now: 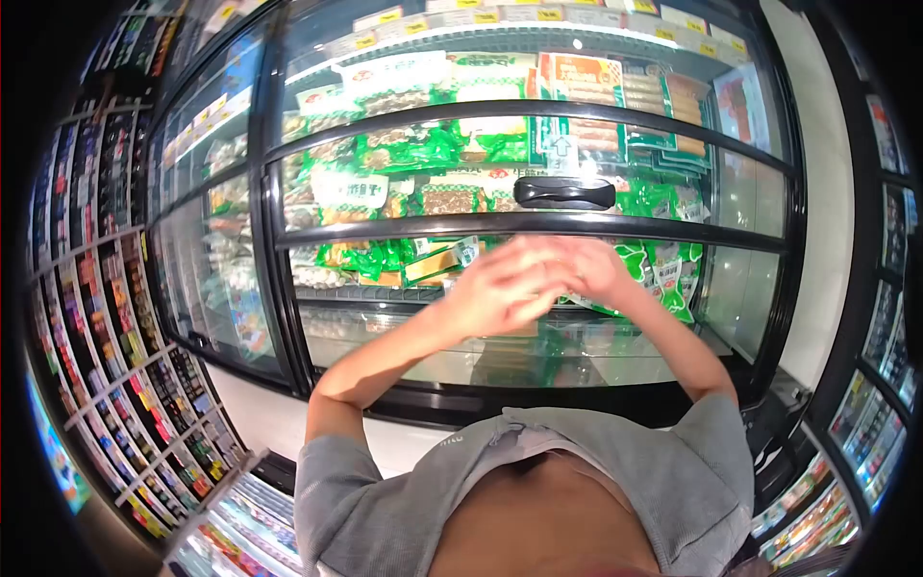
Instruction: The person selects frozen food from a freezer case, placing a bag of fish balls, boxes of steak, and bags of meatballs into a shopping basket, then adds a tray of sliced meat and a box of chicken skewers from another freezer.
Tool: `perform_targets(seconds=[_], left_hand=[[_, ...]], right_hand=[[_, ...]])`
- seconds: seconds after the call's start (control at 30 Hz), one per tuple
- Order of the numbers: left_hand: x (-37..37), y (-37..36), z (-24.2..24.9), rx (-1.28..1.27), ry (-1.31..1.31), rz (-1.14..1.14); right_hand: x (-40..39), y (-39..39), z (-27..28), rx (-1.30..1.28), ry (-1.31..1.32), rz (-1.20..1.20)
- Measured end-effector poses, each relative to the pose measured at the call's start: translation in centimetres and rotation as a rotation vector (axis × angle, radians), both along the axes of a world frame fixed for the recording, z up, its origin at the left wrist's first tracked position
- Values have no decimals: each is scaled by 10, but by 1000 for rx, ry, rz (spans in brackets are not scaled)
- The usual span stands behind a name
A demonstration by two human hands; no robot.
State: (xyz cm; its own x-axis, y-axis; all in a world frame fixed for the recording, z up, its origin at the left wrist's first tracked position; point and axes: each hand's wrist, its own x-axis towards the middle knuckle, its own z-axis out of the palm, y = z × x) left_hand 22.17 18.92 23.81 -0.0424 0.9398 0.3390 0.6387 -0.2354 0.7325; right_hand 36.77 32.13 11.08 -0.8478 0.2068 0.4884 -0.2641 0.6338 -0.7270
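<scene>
My left hand [510,286] and my right hand [596,268] touch each other in front of a chilled display case. The left fingers are curled in against the right hand, slightly blurred, and anything between them is hidden. Most of the right fingers are covered by the left hand. Just above both hands runs the black frame bar [534,227] of the glass door, with a black handle [564,193] on it. Behind the glass lie green-and-white food packs [452,197]. Higher up are packs of sausages [582,77], one with an orange label.
A second glass door [213,231] with bagged goods behind it adjoins on the left. Tall shelves [106,308] of small products stand at the far left, and more stocked shelves [889,260] at the right. Price tags [500,16] line the case's upper shelf.
</scene>
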Motion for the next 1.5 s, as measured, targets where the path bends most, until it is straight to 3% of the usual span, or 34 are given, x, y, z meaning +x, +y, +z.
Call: perform_targets(seconds=[0.03, 0.1, 0.17, 0.23, 0.3, 0.37, 0.43, 0.57, 0.83, 0.87, 1.1, 1.23, 1.33, 1.43, 1.47, 1.5], left_hand=[[-7, 7, 10, 115, 118, 129], [-17, 30, 17, 194, 262, 444], [-23, 42, 2, 213, 238, 510], [-21, 36, -10, -92, 196, 382], [-11, 33, -32, 75, 131, 485], [-1, 38, -43, 196, 83, 587], [11, 41, -46, 165, 107, 690], [27, 16, -44, 101, 168, 621], [102, -96, -32, -111, 221, 427], [108, -105, -29, -189, 201, 376], [160, -150, -35, -78, 251, 465], [177, -158, -34, 71, 221, 502], [178, -158, -25, -43, 273, 501], [184, -159, -20, -142, 247, 576], [185, -157, -28, -81, 263, 608], [186, -155, -35, -21, 274, 639]], right_hand=[[4, -1, 43, 176, 94, -9], [15, 2, 78, 162, 180, -120], [8, 9, 102, 234, 184, -404], [-21, 9, 117, 241, 191, -557], [-34, 8, 96, -235, -8, -364], [-43, 4, 73, 123, 54, -466], [-38, -7, 81, -42, 72, -457], [-10, -16, 74, 27, 37, -412], [92, -122, 92, -135, -136, -403], [98, -133, 82, -121, -12, -420], [139, -177, 78, -75, -82, -414], [156, -195, 66, 95, 109, -447], [180, -207, 68, 183, 26, -457], [230, -208, 55, 271, -115, -395], [259, -213, 58, 367, -16, -430], [294, -213, 55, 213, -7, -324]])
